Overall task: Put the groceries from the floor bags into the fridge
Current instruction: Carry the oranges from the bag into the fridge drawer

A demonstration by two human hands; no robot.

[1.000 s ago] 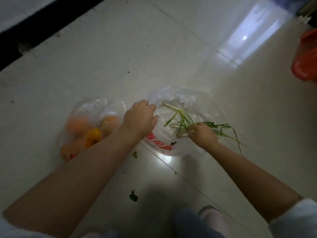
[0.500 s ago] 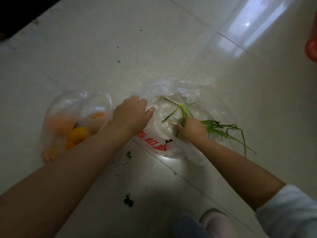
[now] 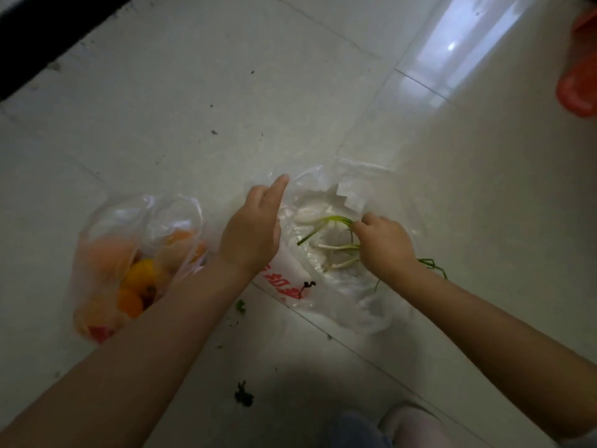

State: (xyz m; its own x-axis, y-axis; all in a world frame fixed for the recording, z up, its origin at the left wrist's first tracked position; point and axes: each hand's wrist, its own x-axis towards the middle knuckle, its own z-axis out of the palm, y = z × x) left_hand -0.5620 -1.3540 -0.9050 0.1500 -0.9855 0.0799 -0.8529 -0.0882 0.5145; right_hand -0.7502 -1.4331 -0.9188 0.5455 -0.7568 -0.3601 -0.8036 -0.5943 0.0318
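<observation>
Two clear plastic bags lie on the pale tiled floor. The left bag (image 3: 106,227) holds several orange and yellow fruits (image 3: 139,276). The right bag (image 3: 361,305) has red print and holds green onions (image 3: 326,227) with white stalks. My left hand (image 3: 252,234) rests on that bag's left edge, index finger stretched out, the other fingers hidden under the palm. My right hand (image 3: 384,244) is closed around the green onions inside the bag; their green tips stick out behind my wrist.
An orange-red object (image 3: 578,82) sits at the right edge. A dark strip (image 3: 48,37) runs along the top left. Small green leaf scraps (image 3: 244,396) lie on the floor near me. My knee and a pink slipper (image 3: 407,428) show at the bottom.
My right hand has gathered the green onions further into the bag. My left hand has shifted up along the bag's edge and stretched out its index finger.
</observation>
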